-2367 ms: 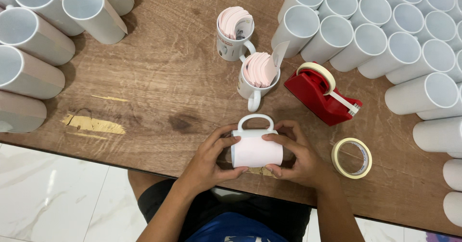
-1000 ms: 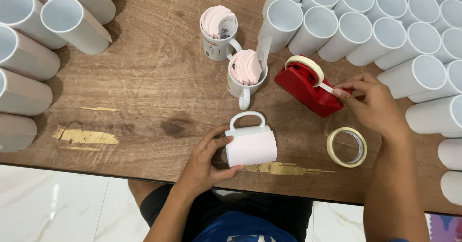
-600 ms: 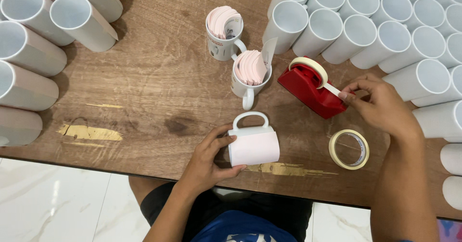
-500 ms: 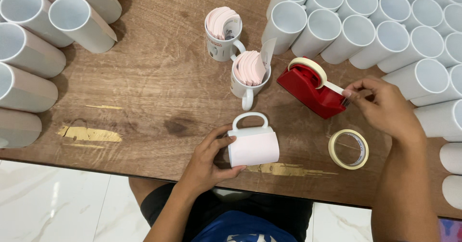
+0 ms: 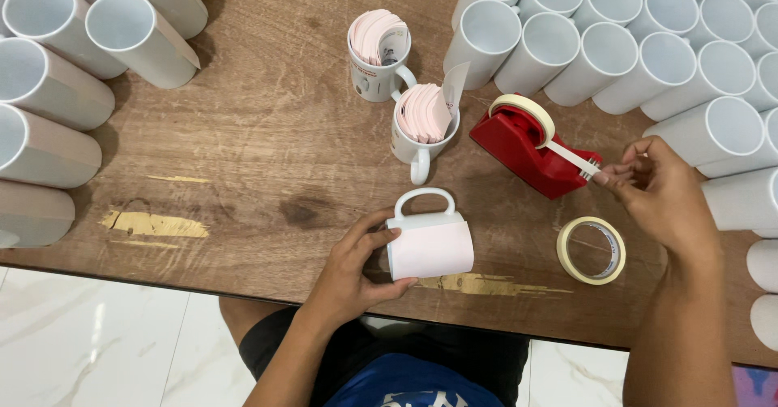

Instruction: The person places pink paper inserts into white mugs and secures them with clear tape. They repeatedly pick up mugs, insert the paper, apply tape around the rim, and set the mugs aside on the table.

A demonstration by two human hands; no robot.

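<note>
The person's left hand [image 5: 352,273] is wrapped around one end of a white ceramic mug with a pale pink sheet round its body [image 5: 429,243]. The mug lies on its side near the front edge of the brown wooden table [image 5: 243,140], handle pointing away from the person. Their right hand [image 5: 660,196] is well apart from the left, its thumb and fingertips pinched on the free end of a strip of cream masking tape [image 5: 567,157] drawn out from the red plastic tape dispenser [image 5: 527,148]. A loose roll of the same cream tape [image 5: 592,251] lies flat just below that hand. Beyond the mug stand two upright white mugs stuffed with pink paper sheets [image 5: 421,119], one behind the other. Rows of plain white mugs [image 5: 616,51] lie on their sides at the far right, and more [image 5: 57,91] at the left.
</note>
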